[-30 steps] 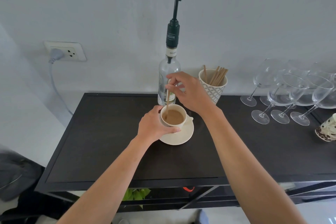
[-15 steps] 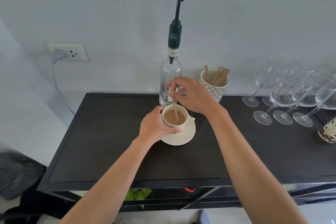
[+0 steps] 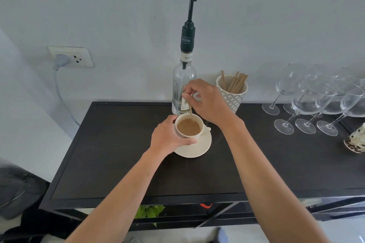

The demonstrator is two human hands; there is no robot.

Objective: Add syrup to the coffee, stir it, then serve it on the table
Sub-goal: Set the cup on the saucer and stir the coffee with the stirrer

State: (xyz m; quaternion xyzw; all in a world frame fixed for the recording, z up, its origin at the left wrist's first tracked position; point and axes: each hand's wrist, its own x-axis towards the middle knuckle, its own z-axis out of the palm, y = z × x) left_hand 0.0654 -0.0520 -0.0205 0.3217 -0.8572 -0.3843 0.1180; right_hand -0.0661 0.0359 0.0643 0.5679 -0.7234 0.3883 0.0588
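The coffee cup [image 3: 189, 127] is gripped by the left hand [image 3: 167, 138] so it cannot slide, while a wooden stir stick [image 3: 190, 109] is pinched by the right hand [image 3: 209, 102] for stirring.

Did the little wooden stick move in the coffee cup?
Yes. The thin wooden stir stick pinched by the right hand has swung from the left side of the cream ceramic coffee cup to its right side; the cup stayed on its saucer.

Empty wine glasses [image 3: 316, 100] cluster at three o'clock, with a spotted ceramic piece [image 3: 355, 141] just beside them toward four. A wall socket [image 3: 72, 57] with a grey plug [image 3: 60, 60] sits at ten o'clock. Green leaves [image 3: 149, 211] show at six o'clock.
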